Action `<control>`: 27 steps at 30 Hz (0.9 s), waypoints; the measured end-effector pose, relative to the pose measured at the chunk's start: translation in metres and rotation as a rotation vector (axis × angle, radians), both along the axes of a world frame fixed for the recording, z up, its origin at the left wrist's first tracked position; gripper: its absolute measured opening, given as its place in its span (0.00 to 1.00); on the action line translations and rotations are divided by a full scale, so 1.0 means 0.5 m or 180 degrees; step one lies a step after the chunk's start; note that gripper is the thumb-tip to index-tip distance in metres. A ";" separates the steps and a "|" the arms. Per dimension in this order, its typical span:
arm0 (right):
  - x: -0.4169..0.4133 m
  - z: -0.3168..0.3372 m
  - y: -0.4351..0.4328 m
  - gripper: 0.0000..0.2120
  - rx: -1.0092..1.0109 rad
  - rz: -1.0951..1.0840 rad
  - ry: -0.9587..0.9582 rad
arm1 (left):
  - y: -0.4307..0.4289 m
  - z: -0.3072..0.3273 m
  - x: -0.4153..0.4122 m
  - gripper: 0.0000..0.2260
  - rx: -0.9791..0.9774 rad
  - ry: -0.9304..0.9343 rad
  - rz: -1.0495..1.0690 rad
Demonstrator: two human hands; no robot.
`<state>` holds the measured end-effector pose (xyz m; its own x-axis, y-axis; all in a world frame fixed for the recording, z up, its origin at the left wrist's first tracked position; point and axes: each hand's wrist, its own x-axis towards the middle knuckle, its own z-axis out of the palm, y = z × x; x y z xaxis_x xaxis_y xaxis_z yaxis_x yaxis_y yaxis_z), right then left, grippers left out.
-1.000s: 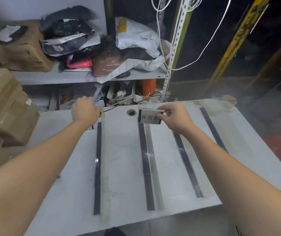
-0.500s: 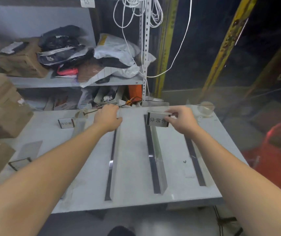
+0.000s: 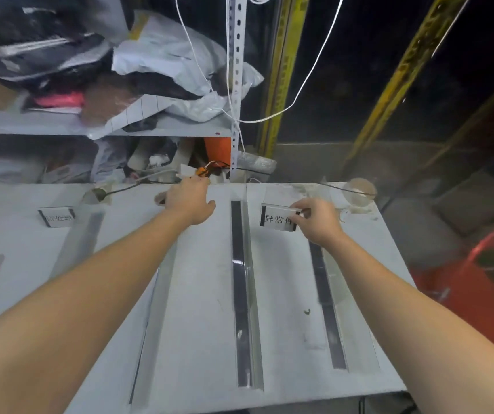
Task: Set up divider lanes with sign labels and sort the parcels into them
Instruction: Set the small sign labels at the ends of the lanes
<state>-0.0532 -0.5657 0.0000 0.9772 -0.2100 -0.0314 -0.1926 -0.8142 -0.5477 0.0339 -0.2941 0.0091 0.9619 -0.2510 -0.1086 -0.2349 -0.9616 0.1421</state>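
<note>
The sign label (image 3: pixel 278 220) is pinched at its right end by the fingers (image 3: pixel 304 206) of the right hand (image 3: pixel 319 227). It is held upright near the far edge of the counter (image 3: pixel 197 324), in the lane between the middle divider (image 3: pixel 241 279) and the right divider (image 3: pixel 325 294). The label is judged to be a small, stiff, light plaque, seemingly of clear plastic, so its faces may be slippery. It is best taken by an end or the top edge and set down squarely so that it is not toppled. The left hand (image 3: pixel 192 204) is stretched to the far edge of the counter; whether its fingers are clenched on anything cannot be told. A second label (image 3: pixel 57 217) stands toward the far left corner. Compared with half a second before, the held label has been carried from the far end of the middle divider rightward into the lane, and the left hand has been reached farther back.
</note>
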 end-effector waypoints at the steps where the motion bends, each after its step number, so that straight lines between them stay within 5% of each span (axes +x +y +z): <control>1: 0.023 -0.014 -0.009 0.11 0.0041 -0.0015 0.0043 | -0.008 -0.012 0.020 0.22 -0.0003 0.0019 -0.0005; 20: 0.209 -0.216 -0.089 0.10 0.0214 -0.0247 0.0769 | -0.075 -0.130 0.206 0.25 0.0262 0.0260 -0.0222; 27: 0.162 -0.147 -0.056 0.24 -0.0034 -0.0064 0.0670 | -0.058 -0.096 0.154 0.26 0.0263 0.0152 -0.0141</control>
